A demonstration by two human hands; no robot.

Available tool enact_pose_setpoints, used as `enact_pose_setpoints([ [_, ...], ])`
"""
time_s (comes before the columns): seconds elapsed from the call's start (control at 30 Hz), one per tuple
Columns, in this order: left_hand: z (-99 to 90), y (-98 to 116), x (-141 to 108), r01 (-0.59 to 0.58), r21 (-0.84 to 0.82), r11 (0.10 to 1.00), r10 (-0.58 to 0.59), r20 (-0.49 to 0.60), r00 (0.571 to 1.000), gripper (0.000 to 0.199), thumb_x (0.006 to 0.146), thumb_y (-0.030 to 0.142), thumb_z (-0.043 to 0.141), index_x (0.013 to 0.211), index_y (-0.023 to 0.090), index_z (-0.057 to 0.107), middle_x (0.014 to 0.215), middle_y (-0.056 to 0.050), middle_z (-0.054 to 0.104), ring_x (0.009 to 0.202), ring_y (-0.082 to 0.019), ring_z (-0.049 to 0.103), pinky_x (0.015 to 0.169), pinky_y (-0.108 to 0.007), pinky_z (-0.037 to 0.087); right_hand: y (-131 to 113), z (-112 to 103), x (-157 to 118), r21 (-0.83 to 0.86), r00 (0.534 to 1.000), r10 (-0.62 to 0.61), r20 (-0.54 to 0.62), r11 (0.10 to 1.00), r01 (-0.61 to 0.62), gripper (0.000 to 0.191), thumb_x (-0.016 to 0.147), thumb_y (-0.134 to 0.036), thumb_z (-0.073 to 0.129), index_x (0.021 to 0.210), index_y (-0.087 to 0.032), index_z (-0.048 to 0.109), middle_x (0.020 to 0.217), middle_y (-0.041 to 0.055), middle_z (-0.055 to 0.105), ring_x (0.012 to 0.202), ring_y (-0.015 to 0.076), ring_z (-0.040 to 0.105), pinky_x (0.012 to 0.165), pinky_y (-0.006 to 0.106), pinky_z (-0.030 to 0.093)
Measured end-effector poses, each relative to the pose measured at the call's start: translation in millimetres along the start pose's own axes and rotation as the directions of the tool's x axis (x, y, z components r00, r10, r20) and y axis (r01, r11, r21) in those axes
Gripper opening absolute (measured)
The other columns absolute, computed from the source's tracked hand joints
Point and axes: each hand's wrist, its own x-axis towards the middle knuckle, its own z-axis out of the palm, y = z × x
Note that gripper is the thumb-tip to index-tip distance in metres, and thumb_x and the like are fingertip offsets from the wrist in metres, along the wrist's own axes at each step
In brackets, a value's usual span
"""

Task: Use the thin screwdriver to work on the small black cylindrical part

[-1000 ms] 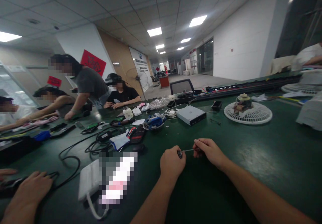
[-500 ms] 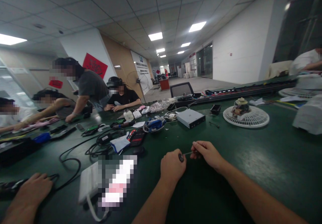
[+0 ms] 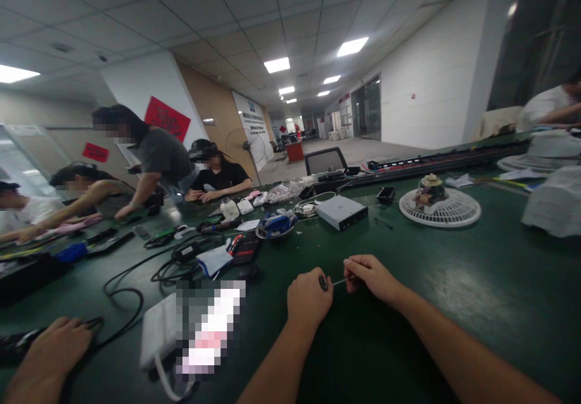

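My left hand (image 3: 308,298) is closed in a fist over the dark green table (image 3: 376,343). A small dark round part (image 3: 323,282) shows at its thumb side, and the rest is hidden in the palm. From this part a thin metal rod (image 3: 339,281) runs across to my right hand (image 3: 370,275). There my thumb and fingers pinch around the rod's far end; whether they hold anything else on it I cannot make out. Beyond my hands lies a grey box-shaped disc drive (image 3: 341,212).
A white fan grille (image 3: 458,210) with a motor (image 3: 429,189) lies at the back right. A white adapter box (image 3: 157,331), black cables (image 3: 127,264) and a cloth (image 3: 214,261) are on the left. Another person's hand (image 3: 63,343) rests at lower left; several people sit or stand around.
The view has shifted slightly. My hands stay in nearly the same pose, with the rod still between them.
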Motion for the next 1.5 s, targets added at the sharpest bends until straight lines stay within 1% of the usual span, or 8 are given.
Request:
enact_pose_setpoints([
  [0.17,-3.0,1,-1,0.007,0.017,1.0,-0.007,0.004,1.0,0.021,0.089,0.04,0.054,0.084,0.025,0.068,0.08,-0.004,0.072,0.074,-0.02,0.066,0.062,-0.028,0.042,-2,1,-1,-0.016,0.998,-0.031,-0.056,0.999,0.03,0.048,0.093,-0.062,0.049,0.08,-0.018,0.062,0.064,0.0025,0.068,0.061,0.0165,0.06,0.062,0.03,0.044],
  [0.43,-7.0,4,-5,0.031,0.018,0.999,-0.032,0.04,0.999,0.023,0.091,0.041,0.054,0.087,0.024,0.069,0.083,-0.004,0.072,0.077,-0.02,0.067,0.066,-0.028,0.046,-2,4,-3,-0.055,1.0,0.022,-0.02,0.998,-0.023,0.046,0.091,-0.059,0.054,0.072,-0.019,0.064,0.053,0.0002,0.062,0.052,0.0165,0.055,0.057,0.03,0.041],
  [0.6,-8.0,6,-6,-0.016,0.021,1.0,0.015,0.074,0.997,0.022,0.091,0.041,0.056,0.089,0.025,0.069,0.086,-0.003,0.072,0.08,-0.02,0.068,0.071,-0.03,0.049,-11,1,-9,-0.003,1.0,0.003,-0.018,1.0,-0.003,0.039,0.081,-0.054,0.069,0.065,-0.019,0.062,0.055,-0.0002,0.061,0.054,0.0155,0.053,0.06,0.03,0.039],
  [0.8,-6.2,3,-4,-0.017,0.029,0.999,0.015,0.055,0.998,0.024,0.092,0.042,0.053,0.089,0.024,0.068,0.086,-0.005,0.072,0.082,-0.022,0.068,0.071,-0.031,0.049,-10,0,-7,0.075,0.986,-0.014,-0.168,0.997,0.027,0.039,0.083,-0.054,0.067,0.067,-0.02,0.058,0.058,-0.0012,0.057,0.055,0.0142,0.048,0.058,0.029,0.036],
  [0.93,-4.8,3,-3,-0.012,0.018,1.0,0.011,0.042,0.999,0.023,0.092,0.042,0.053,0.086,0.025,0.067,0.083,-0.003,0.071,0.078,-0.022,0.068,0.068,-0.031,0.049,-7,0,-4,0.113,0.98,-0.024,-0.199,0.993,0.047,0.038,0.08,-0.053,0.07,0.067,-0.02,0.057,0.058,-0.0008,0.055,0.054,0.0141,0.048,0.056,0.029,0.037],
  [1.17,-2.3,3,-2,-0.025,0.03,0.999,0.023,0.05,0.998,0.022,0.092,0.043,0.055,0.087,0.026,0.066,0.082,-0.002,0.071,0.075,-0.02,0.066,0.064,-0.029,0.046,-2,-3,-2,0.112,0.93,-0.062,-0.363,0.988,0.109,0.036,0.078,-0.053,0.069,0.086,-0.024,0.049,0.059,-0.006,0.048,0.05,0.0134,0.048,0.051,0.027,0.036],
  [1.33,-3.6,4,-2,-0.11,0.065,0.992,0.108,0.029,0.994,0.015,0.092,0.035,0.056,0.089,0.023,0.063,0.089,-0.003,0.069,0.081,-0.019,0.064,0.07,-0.029,0.045,-1,9,-2,-0.051,0.967,-0.088,-0.24,0.996,0.078,0.036,0.092,-0.056,0.051,0.1,-0.022,0.059,0.058,-0.0037,0.056,0.05,0.0166,0.056,0.051,0.029,0.041],
  [1.5,-7.5,9,-5,-0.231,0.109,0.967,0.234,-0.021,0.972,0.011,0.089,0.018,0.056,0.099,0.021,0.06,0.101,-0.005,0.064,0.098,-0.022,0.057,0.085,-0.034,0.041,-4,17,-7,-0.271,0.98,-0.153,-0.125,0.956,0.114,0.014,0.085,-0.036,0.066,0.09,-0.023,0.063,0.069,-0.0011,0.065,0.062,0.0166,0.058,0.06,0.03,0.041],
])
